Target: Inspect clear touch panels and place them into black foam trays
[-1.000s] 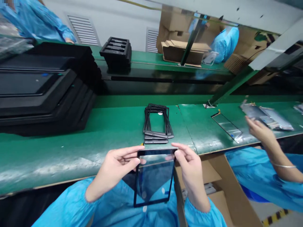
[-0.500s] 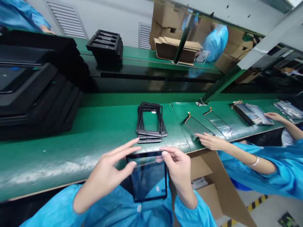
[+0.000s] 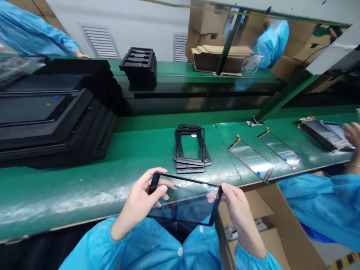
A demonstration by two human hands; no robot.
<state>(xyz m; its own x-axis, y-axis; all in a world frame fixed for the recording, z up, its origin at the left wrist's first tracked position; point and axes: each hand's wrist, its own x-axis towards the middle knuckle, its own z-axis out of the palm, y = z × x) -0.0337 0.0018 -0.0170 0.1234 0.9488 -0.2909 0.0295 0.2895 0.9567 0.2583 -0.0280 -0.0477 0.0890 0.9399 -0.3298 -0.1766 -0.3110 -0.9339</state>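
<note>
Between my two hands, in front of my chest, is a clear glass touch panel (image 3: pixel 185 204) with a black border, tilted and see-through. My left hand (image 3: pixel 136 200) grips its left end, thumb on the near face and fingers behind the glass. At the upper right corner my right hand (image 3: pixel 237 206) pinches the border, and some fingertips show through the glass. Just beyond the panel, a loose stack of black rectangular frames (image 3: pixel 190 165) lies on the green bench (image 3: pixel 146 150).
Two glass panels with orange ribbon tails (image 3: pixel 253 156) lie to the right, before a stack of screens (image 3: pixel 320 133) by a co-worker's blurred hand (image 3: pixel 353 135). Tall black tray stacks (image 3: pixel 92 131) stand left. An open cardboard box (image 3: pixel 287 225) sits below the bench edge. A green post (image 3: pixel 284 95) slants up.
The panel has turned from upright to lengthwise across my body. My left hand, previously spread beside it, now grips its end. The co-worker's hand has left the glass panels on the bench.
</note>
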